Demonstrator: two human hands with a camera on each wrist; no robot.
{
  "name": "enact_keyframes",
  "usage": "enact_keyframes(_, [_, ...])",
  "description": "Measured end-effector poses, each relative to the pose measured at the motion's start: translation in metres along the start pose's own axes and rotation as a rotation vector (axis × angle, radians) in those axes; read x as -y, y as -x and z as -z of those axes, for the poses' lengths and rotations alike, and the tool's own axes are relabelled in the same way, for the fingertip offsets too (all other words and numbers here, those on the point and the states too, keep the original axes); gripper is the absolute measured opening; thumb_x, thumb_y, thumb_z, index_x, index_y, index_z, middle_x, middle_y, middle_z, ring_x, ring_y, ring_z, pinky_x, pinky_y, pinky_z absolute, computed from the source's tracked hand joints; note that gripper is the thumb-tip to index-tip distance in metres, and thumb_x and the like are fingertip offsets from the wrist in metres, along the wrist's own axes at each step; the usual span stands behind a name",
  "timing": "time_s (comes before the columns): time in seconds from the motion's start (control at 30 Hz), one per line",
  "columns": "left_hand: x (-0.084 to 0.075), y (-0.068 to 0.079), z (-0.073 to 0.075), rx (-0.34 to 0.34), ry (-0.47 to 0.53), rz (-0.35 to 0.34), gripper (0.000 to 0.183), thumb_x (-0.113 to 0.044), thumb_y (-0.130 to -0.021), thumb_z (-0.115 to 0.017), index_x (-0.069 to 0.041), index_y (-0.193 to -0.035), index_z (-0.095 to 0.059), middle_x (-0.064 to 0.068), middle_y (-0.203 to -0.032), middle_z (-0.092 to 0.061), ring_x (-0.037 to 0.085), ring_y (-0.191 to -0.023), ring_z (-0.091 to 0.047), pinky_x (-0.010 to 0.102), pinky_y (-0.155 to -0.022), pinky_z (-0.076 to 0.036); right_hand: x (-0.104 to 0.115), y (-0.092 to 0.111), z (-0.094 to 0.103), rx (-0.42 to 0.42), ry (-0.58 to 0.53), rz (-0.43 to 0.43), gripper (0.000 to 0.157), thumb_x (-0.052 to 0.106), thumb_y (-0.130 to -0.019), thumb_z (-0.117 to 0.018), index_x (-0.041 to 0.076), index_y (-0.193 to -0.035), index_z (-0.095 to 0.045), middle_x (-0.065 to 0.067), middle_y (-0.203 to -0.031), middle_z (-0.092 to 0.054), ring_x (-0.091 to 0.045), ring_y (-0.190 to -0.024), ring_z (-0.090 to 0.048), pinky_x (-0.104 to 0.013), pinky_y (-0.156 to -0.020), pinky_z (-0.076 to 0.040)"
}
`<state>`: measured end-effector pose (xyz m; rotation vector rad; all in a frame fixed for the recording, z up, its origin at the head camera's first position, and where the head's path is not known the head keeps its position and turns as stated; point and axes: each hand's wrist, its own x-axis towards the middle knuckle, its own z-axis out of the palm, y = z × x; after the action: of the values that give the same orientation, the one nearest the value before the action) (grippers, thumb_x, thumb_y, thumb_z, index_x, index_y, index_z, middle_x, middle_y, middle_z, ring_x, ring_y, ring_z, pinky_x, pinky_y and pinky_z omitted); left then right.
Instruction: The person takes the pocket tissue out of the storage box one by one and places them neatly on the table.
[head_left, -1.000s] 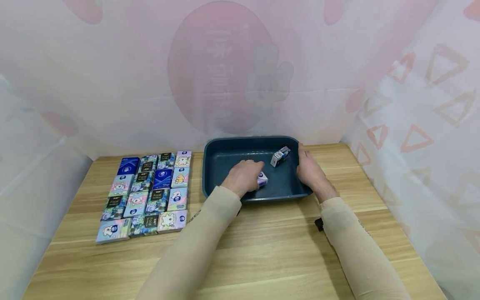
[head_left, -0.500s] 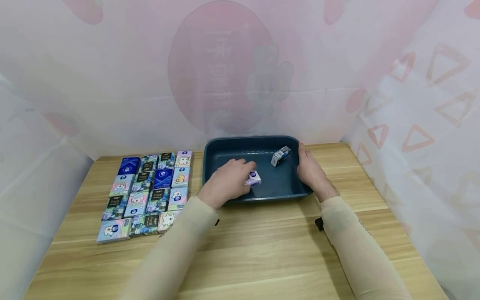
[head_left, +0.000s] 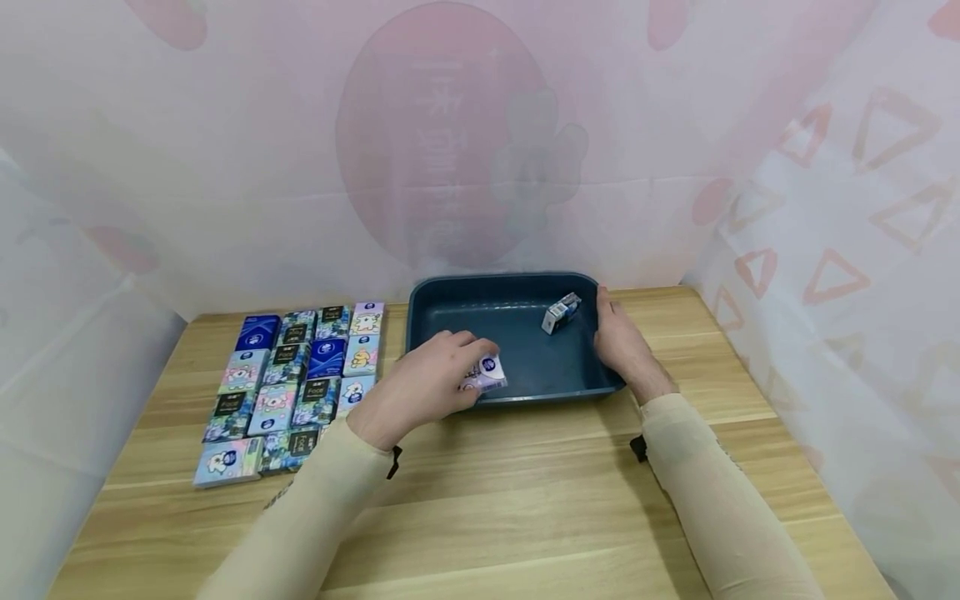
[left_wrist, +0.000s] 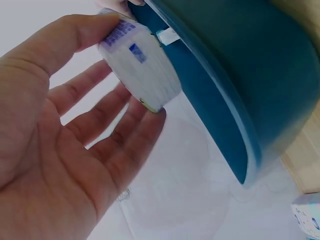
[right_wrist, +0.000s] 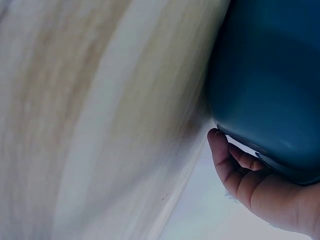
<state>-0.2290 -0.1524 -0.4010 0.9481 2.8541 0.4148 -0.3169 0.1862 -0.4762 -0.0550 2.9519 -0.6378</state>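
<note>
In the head view my left hand (head_left: 423, 375) is over the front left of a dark blue plastic basin (head_left: 536, 371). Its thumb and fingertips pinch a small pale purple tissue pack (head_left: 487, 373), whose white side (left_wrist: 145, 62) faces the left wrist camera. My right hand (head_left: 624, 346) holds the basin at its right side; in the right wrist view the curled fingers (right_wrist: 230, 167) lie against the basin's edge, and the inner side of the grip is partly hidden. Another tissue pack (head_left: 561, 312) stands on edge inside the basin, near the right wall.
Left of the basin, several tissue packs (head_left: 285, 364) lie in close rows and columns on the wooden table (head_left: 517, 508). My left forearm covers the front right of that block. A printed white cloth (head_left: 262, 167) hangs behind the table and at its sides.
My left hand has moved left and toward me with the purple tissue pack, from the basin's floor to above its front edge. The right hand keeps its place on the basin.
</note>
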Motion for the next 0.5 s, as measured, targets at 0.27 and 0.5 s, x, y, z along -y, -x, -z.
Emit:
enact_keyframes(0.27, [0.008,0.024,0.003,-0.002,0.069,-0.059,0.057,-0.022,-0.106,-0.090,-0.017,-0.159,-0.070,0.007,-0.152,-0.077,0.027,-0.133,-0.075,0.047,-0.114,-0.067,-0.005,-0.007,-0.002,0.000,0.015,-0.012,0.082,-0.002,-0.114,-0.041,0.000,-0.187,-0.004,-0.043,-0.178,-0.042,-0.056,-0.160,-0.054,-0.068,-0.134,-0.049])
enact_keyframes(0.5, [0.015,0.045,0.001,0.014,0.037,-0.052,0.056,-0.024,-0.105,-0.092,-0.018,-0.157,-0.073,0.006,-0.149,-0.079,0.026,-0.130,-0.077,0.047,-0.111,-0.068,0.003,-0.007,-0.002,0.007,-0.008,-0.024,0.080,-0.002,-0.117,-0.040,-0.002,-0.187,-0.001,-0.043,-0.178,-0.039,-0.054,-0.159,-0.056,-0.068,-0.134,-0.049])
